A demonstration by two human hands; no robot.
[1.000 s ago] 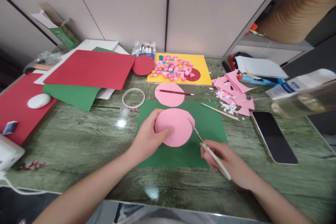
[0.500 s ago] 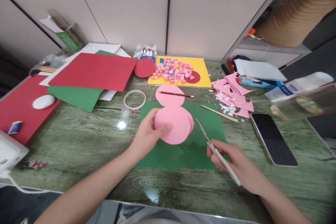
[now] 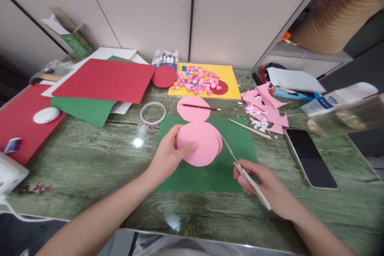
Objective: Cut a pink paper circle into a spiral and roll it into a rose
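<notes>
Between the thumb and fingers of my left hand (image 3: 171,150) are pink paper circles (image 3: 201,144), a front one with part of another showing behind its right edge. My right hand (image 3: 261,180) is closed around a pair of scissors (image 3: 249,180) with pale handles. Their blades point up and left, with the tips close to the right edge of the pink paper; whether they touch it I cannot tell. A green paper sheet (image 3: 180,182) lies flat below both hands. Just beyond the held paper, a dark red pencil (image 3: 199,107) rests on another pink circle (image 3: 192,115).
A wooden stick (image 3: 250,129) lies across the green sheet's upper right edge. Pink paper scraps (image 3: 267,108) and a phone (image 3: 310,158) are at the right. A tape roll (image 3: 153,123) lies left of centre. Small pink pieces (image 3: 196,80) cover a yellow sheet (image 3: 231,74) at the back.
My right hand has shifted slightly left with the scissors, bringing the blade tips nearer the pink paper's edge. My left hand holds the paper almost where it was.
</notes>
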